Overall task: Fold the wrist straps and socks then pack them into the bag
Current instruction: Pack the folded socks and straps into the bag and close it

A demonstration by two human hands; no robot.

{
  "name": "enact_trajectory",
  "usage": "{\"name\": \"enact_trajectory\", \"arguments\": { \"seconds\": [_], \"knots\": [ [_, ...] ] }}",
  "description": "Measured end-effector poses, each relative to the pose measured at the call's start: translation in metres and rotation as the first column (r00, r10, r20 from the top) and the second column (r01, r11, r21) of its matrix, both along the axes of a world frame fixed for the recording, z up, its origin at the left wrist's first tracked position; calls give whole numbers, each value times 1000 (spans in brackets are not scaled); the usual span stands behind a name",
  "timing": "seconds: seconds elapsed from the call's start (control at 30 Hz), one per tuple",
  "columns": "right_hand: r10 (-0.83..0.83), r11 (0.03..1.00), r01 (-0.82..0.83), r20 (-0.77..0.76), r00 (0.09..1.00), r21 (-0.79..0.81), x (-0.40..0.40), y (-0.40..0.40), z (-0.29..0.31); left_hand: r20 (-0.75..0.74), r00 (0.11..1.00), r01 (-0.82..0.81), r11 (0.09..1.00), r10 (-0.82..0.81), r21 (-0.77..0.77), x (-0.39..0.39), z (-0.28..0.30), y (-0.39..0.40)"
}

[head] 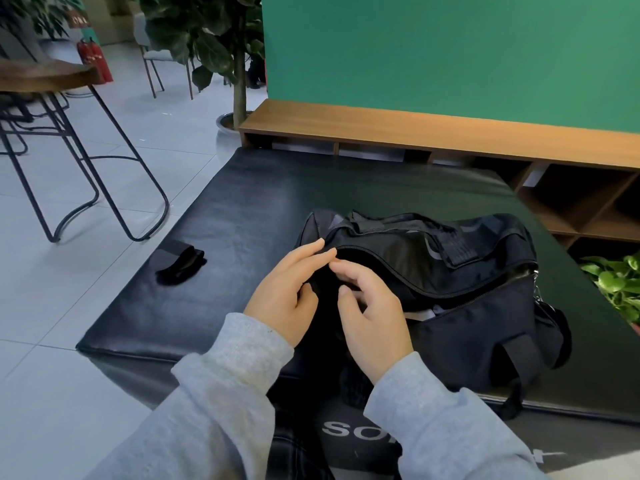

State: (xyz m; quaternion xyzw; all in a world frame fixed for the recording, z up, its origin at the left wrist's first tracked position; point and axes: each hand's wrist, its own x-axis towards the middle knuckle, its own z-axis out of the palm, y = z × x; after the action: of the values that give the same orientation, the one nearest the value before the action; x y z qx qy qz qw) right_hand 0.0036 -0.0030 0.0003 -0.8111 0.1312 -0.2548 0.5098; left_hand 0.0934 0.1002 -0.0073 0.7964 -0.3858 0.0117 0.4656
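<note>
White block letters "SO" readable on a black surface at the bottom edge, between the two grey sleeves; a third letter follows but the right sleeve cuts it off, can't tell which. Small white mark further right on the same surface, not legible. Red sign top left among the plant leaves carries pale characters, too blurred to read. Red fire extinguishers have faint label print, too small to read. Black bag shows grey markings, no legible word.

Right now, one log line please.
left hand: at bag zipper | right hand: same | bag: unzipped | dark bundle: on mat
</note>
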Motion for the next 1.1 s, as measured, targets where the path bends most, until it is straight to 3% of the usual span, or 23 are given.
{"name": "enact_trajectory", "arguments": {
  "seconds": [0.17,0.3,0.53,0.7,0.9,1.1],
  "knots": [
    [11,998,-9,31,999,-65,9,6,-5,27,991,-133,991,133,-8,19,-12,20],
    [27,993,-29,-14,1000,-115,16,18,-13,10,952,-302,940,305,157,44,-41,37],
    [54,988,-71,-125,991,-136,29,26,-16,92,803,-564,703,588,433,78,-70,70],
    [61,987,-77,-112,992,-139,37,29,-19,111,779,-563,611,617,556,105,-80,88],
    [26,990,-36,-74,997,-135,43,28,-22,119,790,-530,572,602,626,135,-82,95],
    [3,991,-12,-62,998,-133,47,28,-24,176,839,-415,398,514,818,163,-77,99]
  ]
}}
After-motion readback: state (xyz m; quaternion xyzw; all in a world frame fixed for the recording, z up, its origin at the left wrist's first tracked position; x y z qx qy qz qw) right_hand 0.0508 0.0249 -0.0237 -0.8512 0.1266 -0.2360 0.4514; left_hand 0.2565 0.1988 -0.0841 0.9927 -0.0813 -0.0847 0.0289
